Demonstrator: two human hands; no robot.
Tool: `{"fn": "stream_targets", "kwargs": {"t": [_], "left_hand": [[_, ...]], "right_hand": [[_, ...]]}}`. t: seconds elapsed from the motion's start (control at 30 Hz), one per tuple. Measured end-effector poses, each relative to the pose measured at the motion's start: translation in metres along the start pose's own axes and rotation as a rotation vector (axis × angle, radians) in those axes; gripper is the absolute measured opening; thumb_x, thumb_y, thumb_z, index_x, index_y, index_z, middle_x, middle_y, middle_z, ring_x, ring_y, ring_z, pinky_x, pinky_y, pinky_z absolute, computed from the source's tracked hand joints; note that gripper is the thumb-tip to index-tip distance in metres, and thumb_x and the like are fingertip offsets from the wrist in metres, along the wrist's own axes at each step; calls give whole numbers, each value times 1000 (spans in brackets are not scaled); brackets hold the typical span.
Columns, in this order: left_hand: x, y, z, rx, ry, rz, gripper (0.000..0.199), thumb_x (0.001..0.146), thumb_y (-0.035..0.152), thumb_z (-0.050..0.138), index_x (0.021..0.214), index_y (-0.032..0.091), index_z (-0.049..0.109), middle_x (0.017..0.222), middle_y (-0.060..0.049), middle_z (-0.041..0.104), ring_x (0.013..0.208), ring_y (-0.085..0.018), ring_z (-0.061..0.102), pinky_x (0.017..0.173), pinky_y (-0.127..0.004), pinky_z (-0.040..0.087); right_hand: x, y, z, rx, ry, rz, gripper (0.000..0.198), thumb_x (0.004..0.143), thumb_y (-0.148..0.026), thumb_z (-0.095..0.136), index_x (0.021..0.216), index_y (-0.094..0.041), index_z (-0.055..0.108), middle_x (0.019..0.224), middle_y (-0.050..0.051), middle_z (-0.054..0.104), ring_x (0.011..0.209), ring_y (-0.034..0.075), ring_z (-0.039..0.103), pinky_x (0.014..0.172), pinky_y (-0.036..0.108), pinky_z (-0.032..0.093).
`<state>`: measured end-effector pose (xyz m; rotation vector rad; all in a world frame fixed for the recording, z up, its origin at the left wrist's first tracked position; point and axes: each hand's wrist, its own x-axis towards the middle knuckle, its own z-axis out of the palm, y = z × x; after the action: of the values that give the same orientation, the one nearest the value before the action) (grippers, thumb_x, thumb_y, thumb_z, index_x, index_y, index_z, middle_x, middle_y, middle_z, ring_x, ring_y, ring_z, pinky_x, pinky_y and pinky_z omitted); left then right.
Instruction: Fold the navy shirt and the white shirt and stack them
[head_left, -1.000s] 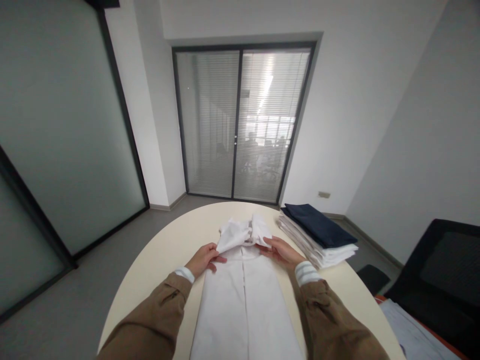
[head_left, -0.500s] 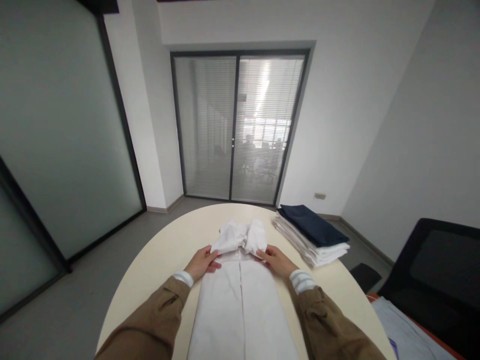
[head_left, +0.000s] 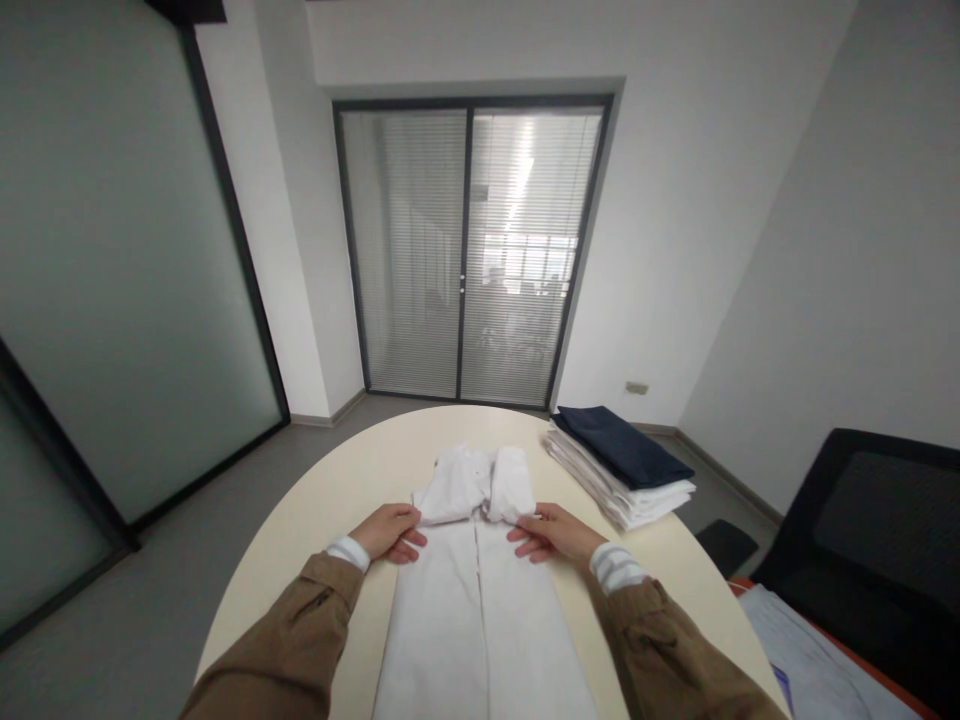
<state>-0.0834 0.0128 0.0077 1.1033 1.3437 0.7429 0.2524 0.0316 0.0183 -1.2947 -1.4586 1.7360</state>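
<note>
A long white garment (head_left: 480, 620) lies folded into a narrow strip on the round table, with a line running down its middle where two edges meet. Its far end is a bunched, folded-over part (head_left: 514, 480). My left hand (head_left: 390, 532) pinches the left corner of that part between thumb and fingers. On the opposite side, my right hand (head_left: 555, 532) holds the right corner, its lower fingers lying over the cloth. The near end of the garment runs out of the picture at the bottom.
A stack of folded white cloths (head_left: 592, 480) topped by a dark navy one (head_left: 626, 445) sits at the right edge of the cream table (head_left: 300, 560). A black chair (head_left: 877, 540) stands to the right, with light cloth (head_left: 810, 650) on its seat. Glass doors (head_left: 465, 250) are behind.
Both hands have come slightly nearer to me and a little farther apart. The bunched part is drawn wider and its folded edge sits lower on the garment.
</note>
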Motion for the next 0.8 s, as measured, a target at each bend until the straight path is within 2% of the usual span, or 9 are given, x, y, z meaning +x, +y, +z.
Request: {"fn": "stream_targets", "kwargs": {"t": [0.1,0.17,0.3,0.43,0.5,0.57,0.67,0.73,0.8], "left_hand": [[1,5,4,-107,-18,-47,46,73,50,73,101,17,57,85,-9,73,60,-17,70,50,-22,51],[2,10,8,-182,2,-29,46,77,47,71,107,17,56,93,-10,72,67,-18,71,55,-22,54],[9,17,19,-269,48,63,41,82,43,66,111,14,61,101,-11,69,75,-16,71,64,-22,54],[17,11,30,-114,173,248,34,78,45,66,83,11,68,78,-7,68,68,-15,66,64,-23,52],[18,6,33,-48,223,297,34,74,46,69,70,12,67,62,-2,62,60,-14,61,59,-23,49],[18,3,34,-2,271,329,31,70,44,71,69,13,68,59,-1,60,54,-13,56,54,-24,45],[18,2,35,47,359,379,26,67,40,72,72,14,69,84,-6,66,59,-14,57,51,-25,44],[18,2,35,100,415,440,21,67,36,71,68,15,68,99,-9,66,70,-16,60,58,-26,47],[20,2,35,162,434,499,16,67,32,70,69,16,68,93,-8,67,77,-18,61,68,-27,49]], "right_hand": [[-4,-9,2,79,39,-13,40,79,-51,69,97,-17,58,113,14,69,84,18,71,62,23,55],[-2,-11,2,131,80,-43,41,83,-54,64,99,-17,59,118,14,67,89,18,70,66,25,55],[12,-4,-5,165,182,-144,42,81,-56,63,98,-17,63,109,10,68,86,15,67,68,24,53],[20,7,-19,-129,271,-289,45,76,-61,63,68,-16,59,69,2,62,65,14,58,59,24,46],[21,10,-26,-270,353,-388,46,73,-61,65,62,-17,58,63,1,59,62,14,55,59,25,44],[22,10,-30,-280,423,-460,41,70,-57,67,69,-16,63,71,4,64,67,15,56,63,27,44],[25,9,-30,-143,442,-476,46,64,-52,71,90,-15,65,77,4,65,67,16,57,64,28,43],[24,6,-27,-87,445,-432,54,62,-51,73,100,-14,63,71,1,62,62,14,54,61,26,41],[21,3,-24,-102,435,-382,55,67,-54,70,105,-14,62,68,-1,59,60,13,51,56,25,38]]}}
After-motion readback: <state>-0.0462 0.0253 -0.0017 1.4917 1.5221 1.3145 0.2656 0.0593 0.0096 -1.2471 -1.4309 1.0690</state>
